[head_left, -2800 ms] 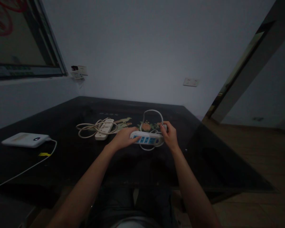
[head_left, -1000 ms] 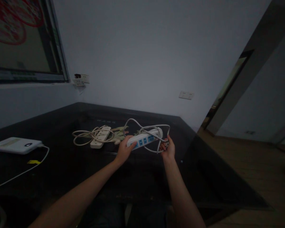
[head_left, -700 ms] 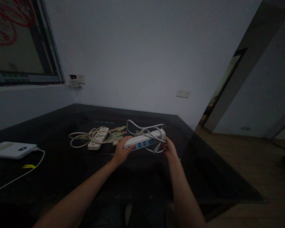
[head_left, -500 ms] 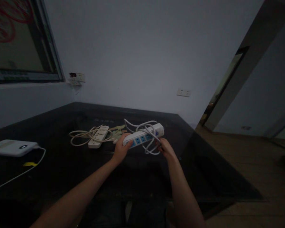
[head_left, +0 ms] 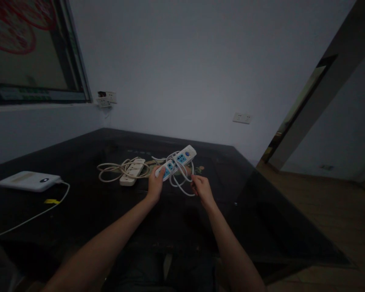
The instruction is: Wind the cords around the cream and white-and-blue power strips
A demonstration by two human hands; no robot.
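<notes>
A white power strip with blue sockets (head_left: 179,159) is lifted off the dark table (head_left: 109,211), tilted with its far end up to the right. My left hand (head_left: 156,183) grips its near end. Loops of its white cord (head_left: 180,180) hang round the strip's middle. My right hand (head_left: 200,187) is closed on the cord just below and right of the strip. The cord's plug is hidden from me.
A second, cream power strip (head_left: 133,171) with its coiled cord lies on the table left of my hands. A white flat device (head_left: 30,181) with a cable sits at far left. Wall sockets (head_left: 242,118) are behind; the table edge and wooden floor (head_left: 322,211) lie right.
The strip has been lifted from the table and its far end tipped upward. The cord now loops round its middle, and my right hand has come down and nearer to me.
</notes>
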